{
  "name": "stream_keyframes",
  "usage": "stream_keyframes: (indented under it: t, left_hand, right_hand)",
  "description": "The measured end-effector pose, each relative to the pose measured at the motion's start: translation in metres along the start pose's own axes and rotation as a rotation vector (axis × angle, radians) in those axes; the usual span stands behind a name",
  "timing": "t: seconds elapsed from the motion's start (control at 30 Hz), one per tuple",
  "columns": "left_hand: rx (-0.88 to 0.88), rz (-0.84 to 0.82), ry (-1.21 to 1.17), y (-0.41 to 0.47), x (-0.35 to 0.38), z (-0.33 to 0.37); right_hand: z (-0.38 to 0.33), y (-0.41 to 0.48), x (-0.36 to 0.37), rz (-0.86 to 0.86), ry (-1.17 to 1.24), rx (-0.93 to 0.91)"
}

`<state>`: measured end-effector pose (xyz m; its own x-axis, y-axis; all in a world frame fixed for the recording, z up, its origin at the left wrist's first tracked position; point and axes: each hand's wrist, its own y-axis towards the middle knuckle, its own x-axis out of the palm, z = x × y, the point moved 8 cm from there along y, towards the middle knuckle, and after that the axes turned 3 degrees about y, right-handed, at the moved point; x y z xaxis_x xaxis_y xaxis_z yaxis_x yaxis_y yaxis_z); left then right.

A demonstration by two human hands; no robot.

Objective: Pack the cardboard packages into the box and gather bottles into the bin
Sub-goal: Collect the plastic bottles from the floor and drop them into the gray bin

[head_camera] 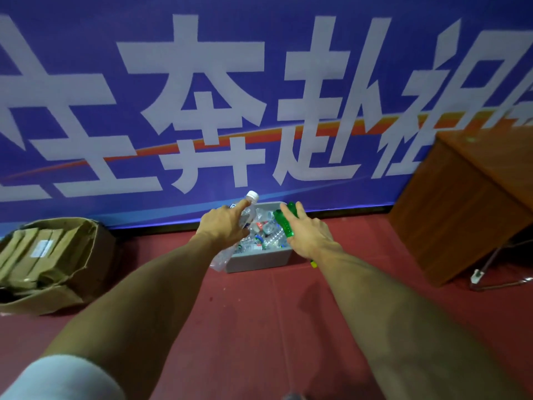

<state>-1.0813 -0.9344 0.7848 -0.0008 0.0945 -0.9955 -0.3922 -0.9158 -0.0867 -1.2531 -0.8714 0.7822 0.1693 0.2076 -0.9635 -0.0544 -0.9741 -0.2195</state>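
Observation:
A grey bin (259, 259) stands on the red floor against the blue banner, filled with several clear plastic bottles. My left hand (223, 223) grips a clear bottle with a white cap (250, 207) over the bin's left side. Another crumpled clear bottle (220, 259) hangs below that hand, outside the bin's left wall. My right hand (308, 233) holds a green bottle (284, 222) over the bin's right side. A torn cardboard box (95, 255) at the left holds several flat cardboard packages (37, 252).
A wooden desk (473, 203) stands at the right with a metal chair leg (496, 272) beneath it. A small yellow-green object (313, 264) lies on the floor by the bin's right corner. The blue banner (259, 96) closes off the back.

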Motion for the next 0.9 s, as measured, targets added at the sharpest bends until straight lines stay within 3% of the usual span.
stream_keyframes:
  t: [0.27,0.47,0.63,0.9]
  left_hand:
    - [-0.032,-0.077,-0.049,0.141,0.028,-0.019]
    - [-0.062,-0.134,-0.074,0.262,0.092,-0.035]
    - [-0.07,-0.156,-0.151,0.343,0.203,-0.04]
    - [-0.092,-0.174,-0.244,0.425,0.44,-0.061]
  right_hand:
    - [0.032,0.152,0.004,-0.048,0.028,-0.012]
    - [0.071,0.28,0.047,-0.089,0.069,0.004]
    - [0.116,0.371,0.143,-0.125,0.082,0.077]
    - [0.159,0.482,0.36,-0.1,0.153,0.136]
